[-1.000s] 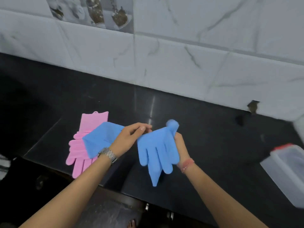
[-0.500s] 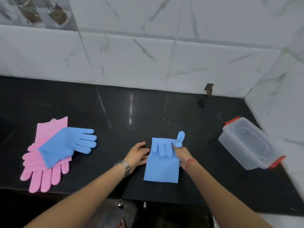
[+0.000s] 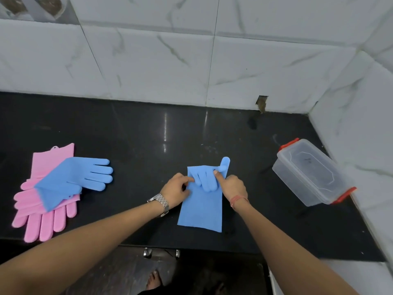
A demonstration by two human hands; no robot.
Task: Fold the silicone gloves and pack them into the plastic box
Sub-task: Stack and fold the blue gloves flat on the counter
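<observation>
A blue silicone glove (image 3: 202, 209) lies on the black counter in front of me, its fingers folded back over the palm and its thumb sticking up at the far right. My left hand (image 3: 176, 190) pinches the glove's left edge by the folded fingers. My right hand (image 3: 231, 186) presses its index finger on the fold near the thumb. A second blue glove (image 3: 72, 179) lies flat across two pink gloves (image 3: 42, 218) at the left. The clear plastic box (image 3: 308, 173) with red clips stands at the right, its lid on.
The black counter (image 3: 148, 141) ends at a marble-tiled wall behind and another on the right, close to the box. The counter's front edge runs just below the folded glove. A bare foot (image 3: 154, 279) shows on the floor below.
The glove was held up in both hands, then laid on the counter with its fingers folded over. Both hands have now closed in on the fold.
</observation>
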